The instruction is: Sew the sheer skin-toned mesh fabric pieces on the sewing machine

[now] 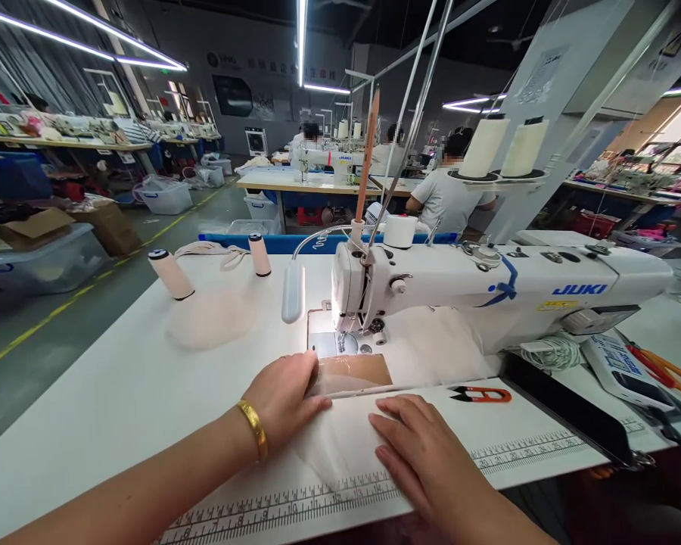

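**Both hands flat on fabric in front of the sewing machine**

The sewing machine (pixel 488 291) stands on a white bench (pixel 119 393), and everything here is placed from it. Just in front of its needle end, a sheer pale fabric (pixel 340 446) lies on the bench, its far edge reaching up to the needle plate. The left hand (pixel 284 401), a gold bangle (pixel 254 430) at its wrist, lies on the fabric's left side, fingers together and pressing down, gripping nothing. The right hand (pixel 425 454) lies palm down on the fabric's right side, fingers loosely apart, also closed on nothing. A tan panel (pixel 355 372) shows between the left hand's fingertips and the machine.

In front of the machine's arm, right of the right hand, red thread snips (pixel 480 393) lie on the bench. Left of the machine stand two thread cones (pixel 171 274). Orange scissors (pixel 667 371) lie by the machine's right end. Behind it, a person in a white shirt (pixel 451 198) sits at another bench.
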Demonstrator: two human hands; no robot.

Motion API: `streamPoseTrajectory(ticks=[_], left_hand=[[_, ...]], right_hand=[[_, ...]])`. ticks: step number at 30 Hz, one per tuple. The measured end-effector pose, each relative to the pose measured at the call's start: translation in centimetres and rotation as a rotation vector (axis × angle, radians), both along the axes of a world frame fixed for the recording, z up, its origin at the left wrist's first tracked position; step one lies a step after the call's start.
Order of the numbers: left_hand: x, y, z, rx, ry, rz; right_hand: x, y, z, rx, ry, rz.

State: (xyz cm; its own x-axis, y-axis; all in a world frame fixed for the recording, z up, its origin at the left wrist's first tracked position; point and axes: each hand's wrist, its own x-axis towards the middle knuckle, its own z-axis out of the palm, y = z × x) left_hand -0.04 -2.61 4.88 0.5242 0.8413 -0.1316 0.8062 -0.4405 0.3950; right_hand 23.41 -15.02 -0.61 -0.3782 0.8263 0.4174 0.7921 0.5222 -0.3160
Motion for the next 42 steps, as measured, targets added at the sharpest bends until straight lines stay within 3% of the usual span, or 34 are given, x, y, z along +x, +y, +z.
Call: streamPoseTrajectory(ticks=[5,8,11,15,20,24,31,35,42], left_hand=[[1.0,1.3,-1.0,-0.092,-0.173,-0.065],[1.5,1.6,-1.2,-0.18,-0.353,-0.073],[1.5,1.6,-1.3,-0.283,-0.506,-0.078],[0.9,1.5,-1.4,-0.407,-0.569,-0.016],[0.8,1.6,-1.6,-0.522,-0.633,0.04],[1.1,1.5,-1.8,-0.49,-0.68,0.045],[1.2,0.9,-2.2,-0.355,-0.683,0.032],[1.4,0.7,-2.4,-0.261,-0.644,0.018],[1.7,0.6,-2.6,-0.294,-0.735,0.075]], right_hand=[[1.6,0.5,2.1,-0.083,0.039,0.015],[0.9,3.2,4.2,-0.161,0.133,0.031],[-0.7,6.5,5.2,-0.36,0.274,0.061],[-2.2,9.4,4.4,-0.593,0.469,0.058],[-1.8,9.9,3.1,-0.664,0.672,0.041],[-1.7,9.6,3.1,-0.75,0.748,0.073],[-2.3,9.4,2.9,-0.679,0.695,0.004],[-2.7,9.3,2.8,-0.556,0.631,-0.029],[-3.0,9.1,3.0,-0.471,0.589,-0.044]])
